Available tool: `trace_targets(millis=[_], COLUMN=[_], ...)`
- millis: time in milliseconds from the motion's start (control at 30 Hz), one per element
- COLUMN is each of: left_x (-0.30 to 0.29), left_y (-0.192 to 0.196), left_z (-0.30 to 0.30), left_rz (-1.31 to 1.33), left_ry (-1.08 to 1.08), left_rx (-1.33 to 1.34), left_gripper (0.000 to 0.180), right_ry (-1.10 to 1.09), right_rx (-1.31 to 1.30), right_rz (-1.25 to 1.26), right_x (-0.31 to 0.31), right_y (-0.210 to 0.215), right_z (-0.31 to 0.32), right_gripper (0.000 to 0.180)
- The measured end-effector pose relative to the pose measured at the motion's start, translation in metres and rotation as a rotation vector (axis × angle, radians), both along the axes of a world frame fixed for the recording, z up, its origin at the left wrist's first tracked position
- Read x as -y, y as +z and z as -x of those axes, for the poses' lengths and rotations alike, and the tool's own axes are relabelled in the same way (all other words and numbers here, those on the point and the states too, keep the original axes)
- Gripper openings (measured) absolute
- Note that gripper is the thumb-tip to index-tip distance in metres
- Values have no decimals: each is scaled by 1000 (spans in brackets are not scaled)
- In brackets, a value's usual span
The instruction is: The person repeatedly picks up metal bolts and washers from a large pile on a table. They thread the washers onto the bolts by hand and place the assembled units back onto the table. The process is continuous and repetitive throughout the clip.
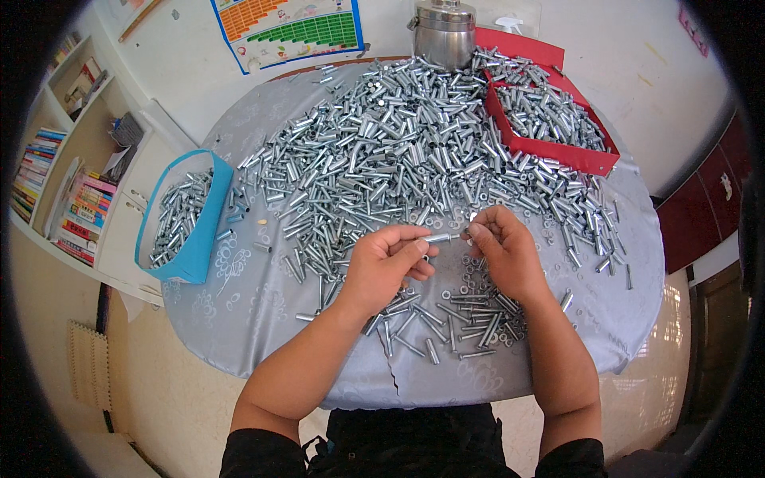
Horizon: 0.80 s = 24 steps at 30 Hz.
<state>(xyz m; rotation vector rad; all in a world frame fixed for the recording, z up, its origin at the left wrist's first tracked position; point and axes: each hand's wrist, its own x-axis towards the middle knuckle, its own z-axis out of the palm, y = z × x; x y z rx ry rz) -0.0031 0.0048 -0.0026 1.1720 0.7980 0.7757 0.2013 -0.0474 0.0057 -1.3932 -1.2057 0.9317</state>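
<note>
Between thumb and fingers, my left hand point(389, 263) pinches a silvery sleeve anchor point(438, 237), held level above the table. My right hand point(504, 247) is closed at the anchor's right end, its thumb and fingertips together there; a small metal piece, perhaps a nut, is partly hidden by them. Below my hands lie loose bolts point(476, 319) with several nuts and washers point(470, 279) around them. Beyond my hands spreads a large heap of metal sleeves and anchors point(382, 151).
A blue box point(209, 231) of metal parts stands at the left table edge. At the back right sits an open red box point(550, 150), also filled. A steel pot point(444, 36) stands behind the heap. The grey tablecloth point(215, 319) has a tear near me.
</note>
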Motion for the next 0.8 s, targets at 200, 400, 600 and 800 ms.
trace_targets(millis=[200,400,600,800], left_x=[1,1,1,2], left_y=[3,0,1,1], left_z=[1,1,0,1], left_rz=[9,-2,-2,-21], left_ry=[2,1,-19,-62], left_rx=[-12,-1,20,28], left_gripper=[25,24,24,24], right_ry=[127,106,121,192], right_rx=[-186,-148,-118,66], right_rz=[-23,-15,2,240], right_x=[-1,0,1,2], right_y=[-4,-1,0,1], right_z=[0,2,2,-9], right_gripper=[10,18,12,19])
